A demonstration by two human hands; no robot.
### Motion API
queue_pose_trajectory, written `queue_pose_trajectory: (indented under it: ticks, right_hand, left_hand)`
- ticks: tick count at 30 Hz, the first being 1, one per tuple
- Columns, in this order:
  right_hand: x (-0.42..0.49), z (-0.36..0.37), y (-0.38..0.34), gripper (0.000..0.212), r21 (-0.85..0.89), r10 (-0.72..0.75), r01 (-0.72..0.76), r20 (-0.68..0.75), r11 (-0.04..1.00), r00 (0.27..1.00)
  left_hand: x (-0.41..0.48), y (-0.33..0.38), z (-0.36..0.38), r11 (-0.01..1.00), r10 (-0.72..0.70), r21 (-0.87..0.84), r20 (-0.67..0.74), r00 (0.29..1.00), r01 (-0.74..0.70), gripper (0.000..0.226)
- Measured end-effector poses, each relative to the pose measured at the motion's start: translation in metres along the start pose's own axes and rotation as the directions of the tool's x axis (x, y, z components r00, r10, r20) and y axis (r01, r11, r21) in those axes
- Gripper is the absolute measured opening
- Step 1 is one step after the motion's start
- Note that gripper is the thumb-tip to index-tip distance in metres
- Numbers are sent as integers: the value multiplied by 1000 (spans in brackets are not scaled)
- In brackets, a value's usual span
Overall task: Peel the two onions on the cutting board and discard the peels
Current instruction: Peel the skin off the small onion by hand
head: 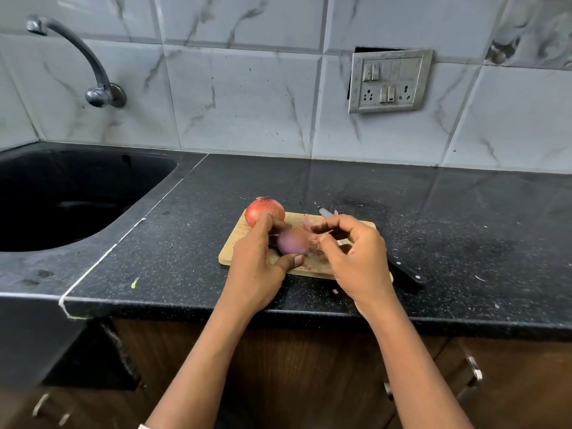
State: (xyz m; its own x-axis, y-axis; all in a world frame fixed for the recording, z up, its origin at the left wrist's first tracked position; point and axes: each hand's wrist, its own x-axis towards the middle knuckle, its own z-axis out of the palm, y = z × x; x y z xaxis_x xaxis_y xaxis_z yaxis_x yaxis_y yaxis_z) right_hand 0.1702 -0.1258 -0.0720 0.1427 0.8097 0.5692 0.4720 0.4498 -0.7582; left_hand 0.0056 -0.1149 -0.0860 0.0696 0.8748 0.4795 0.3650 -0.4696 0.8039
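A wooden cutting board [230, 253] lies on the black counter. At its far left corner sits an unpeeled onion [269, 210] with reddish skin. My left hand [255, 267] grips a purple, mostly peeled onion [292, 241] over the board, thumb under it and fingers behind it. My right hand [353, 255] is at that onion's right side, with finger and thumb pinching a strip of peel [315, 239]. Loose pink peel pieces [308, 222] lie on the board behind my hands.
A knife lies across the board's right side, blade tip [326, 213] at the back, black handle [408, 274] on the counter. A black sink [62, 196] with a wall tap [99, 91] is to the left. A switch panel [388, 82] hangs on the tiled wall.
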Motion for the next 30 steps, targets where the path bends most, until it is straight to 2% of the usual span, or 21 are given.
queue_pose_trajectory:
  ticks: [2,5,11,17,22,30]
  right_hand:
    - [0,-1,-1,25,13,11,-11,-5,1000,1000]
    - [-1,-1,-3,19,22,-12,10,63,1000,998]
    - [2,1,-1,11,7,-33,33,83,999,996]
    - [6,7,-1,10,-169,-34,60,149,984,988]
    - [5,6,0,6,-205,-18,66,226,977,974]
    - [3,5,2,4,-176,80,-37,239,984,968]
  left_hand:
    - [0,0,0,1000,-12,-1,4,1000,12,49]
    - [-1,-1,-1,1000,-2,-11,10,1000,3,49]
    - [0,-2,-2,999,8,-32,32,999,-7,49]
    - [-1,-1,-2,1000,13,-23,23,1000,-13,52]
    - [-1,0,-2,1000,19,-20,22,1000,-18,53]
    - [-1,0,-2,999,-8,-48,-14,1000,8,51]
